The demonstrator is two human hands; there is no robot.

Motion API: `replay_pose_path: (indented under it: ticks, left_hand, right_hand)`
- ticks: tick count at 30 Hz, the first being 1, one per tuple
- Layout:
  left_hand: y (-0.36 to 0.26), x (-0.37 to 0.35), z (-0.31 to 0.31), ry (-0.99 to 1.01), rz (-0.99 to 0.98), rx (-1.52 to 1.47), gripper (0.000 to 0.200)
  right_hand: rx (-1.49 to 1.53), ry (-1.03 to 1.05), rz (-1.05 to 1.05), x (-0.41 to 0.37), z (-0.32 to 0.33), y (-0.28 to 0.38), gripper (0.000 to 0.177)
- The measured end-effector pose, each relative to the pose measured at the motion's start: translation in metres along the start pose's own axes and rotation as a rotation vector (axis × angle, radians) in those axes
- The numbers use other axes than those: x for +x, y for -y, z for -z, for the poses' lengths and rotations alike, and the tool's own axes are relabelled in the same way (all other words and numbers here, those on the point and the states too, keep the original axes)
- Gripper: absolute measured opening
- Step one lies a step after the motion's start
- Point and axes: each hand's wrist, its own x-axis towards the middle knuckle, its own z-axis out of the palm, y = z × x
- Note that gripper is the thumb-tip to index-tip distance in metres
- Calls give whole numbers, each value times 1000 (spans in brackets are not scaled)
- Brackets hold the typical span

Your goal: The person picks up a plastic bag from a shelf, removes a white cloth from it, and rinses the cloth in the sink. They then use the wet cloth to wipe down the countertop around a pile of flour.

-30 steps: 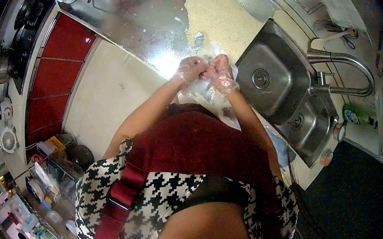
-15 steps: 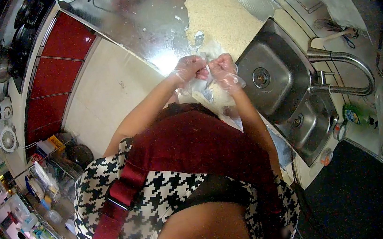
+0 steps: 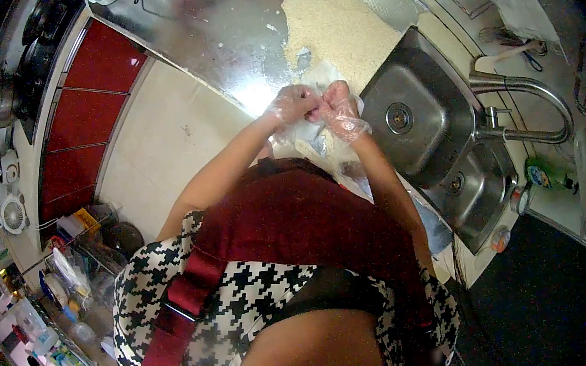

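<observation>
Both hands wear clear plastic gloves and meet at the counter's front edge. My left hand [image 3: 293, 103] has its fingers closed, and they touch the other hand. My right hand [image 3: 339, 107] is pinched against it; whatever lies between the fingertips is too small to make out. Beneath and around the hands are a crumpled white, translucent wrapping [image 3: 325, 74] and some silvery scraps [image 3: 318, 144]. Just beyond them, a wide pale, grainy layer [image 3: 336, 26] covers part of the metal worktop [image 3: 219, 43].
A double steel sink [image 3: 418, 107] with a curved faucet [image 3: 551, 103] lies right of the hands. Red cabinets [image 3: 87, 116] stand at the left, above a crowded rack [image 3: 76, 280]. A green bottle [image 3: 541, 175] stands beyond the sink.
My hands have come together; a gap with a white strip showed between them before. The right hand has shifted slightly left.
</observation>
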Motion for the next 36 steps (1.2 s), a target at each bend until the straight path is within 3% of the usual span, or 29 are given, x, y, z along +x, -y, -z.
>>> replay_pose_path:
  ticks: [5,11,13,15,18,20,22,25,27,31,33,36]
  left_hand:
    - [6,-2,0,35,-15,-130,38]
    - [15,2,-3,17,-45,-194,38]
    - [9,-1,-4,-2,-50,-147,37]
    - [-1,-6,-3,-47,-43,-96,21]
    - [11,5,-1,34,-86,-5,19]
    - [16,8,-4,37,-65,-57,25]
    - [17,9,-5,43,-44,-109,31]
    - [23,9,-4,-44,-31,-16,27]
    - [33,15,-3,20,-32,-208,24]
    - [11,3,-7,-6,-14,-213,24]
    - [4,1,-9,-26,-3,-230,10]
    - [18,11,-12,-55,-24,-216,11]
  right_hand:
    - [-142,-34,-149,0,2,10,21]
    - [57,-102,-62,0,-2,-4,25]
    - [238,-20,-79,-2,0,-4,24]
    - [199,-26,-53,-1,-3,-12,23]
    - [126,-32,-56,-5,0,10,21]
    - [92,-34,-87,-5,1,17,20]
    - [-133,-121,20,-3,-2,10,19]
    - [-151,-176,-91,-1,1,3,17]
    - [-98,-153,-139,-3,5,8,17]
    - [-9,-149,-243,-2,5,23,17]
    - [7,-142,-219,0,-1,6,17]
    - [38,-120,-158,1,-3,-7,18]
